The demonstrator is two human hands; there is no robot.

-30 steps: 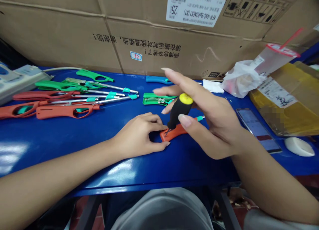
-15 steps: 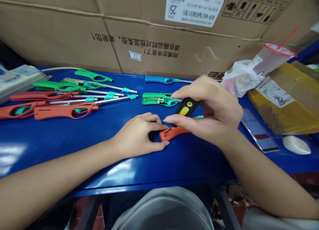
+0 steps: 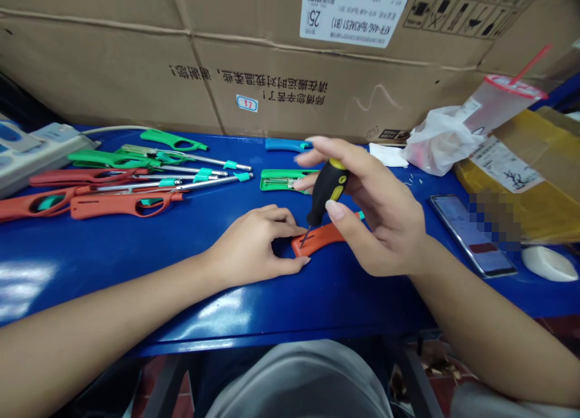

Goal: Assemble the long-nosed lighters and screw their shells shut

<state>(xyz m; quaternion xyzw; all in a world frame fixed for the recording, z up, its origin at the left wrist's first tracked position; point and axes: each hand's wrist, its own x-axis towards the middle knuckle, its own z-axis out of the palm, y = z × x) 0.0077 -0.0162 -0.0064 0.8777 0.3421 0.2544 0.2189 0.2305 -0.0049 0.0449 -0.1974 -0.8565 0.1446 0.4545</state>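
Note:
An orange gas lighter (image 3: 324, 239) lies on the blue table, its far part hidden behind my right hand. My left hand (image 3: 251, 246) grips its near left end between thumb and forefinger. A small black and yellow screwdriver (image 3: 327, 188) is held in my right hand (image 3: 389, 221), thumb on one side and fingertips round the top. Nearly upright, its thin shaft meets the lighter's handle near the end. Just behind is an open green lighter shell (image 3: 276, 181) with inner parts showing, partly covered by my right fingers.
Several green and red-orange lighters (image 3: 127, 203) lie at the left, by a white power strip (image 3: 58, 146). A blue lighter (image 3: 285, 144) rests before a cardboard box (image 3: 272, 61). On the right are a phone (image 3: 471, 234), white mouse (image 3: 549, 263), bagged drink cup (image 3: 502, 107) and yellow parcel (image 3: 544, 212).
My right hand has turned the screwdriver from a slant to nearly upright, with its fingers more spread. The left hand keeps its hold on the orange lighter.

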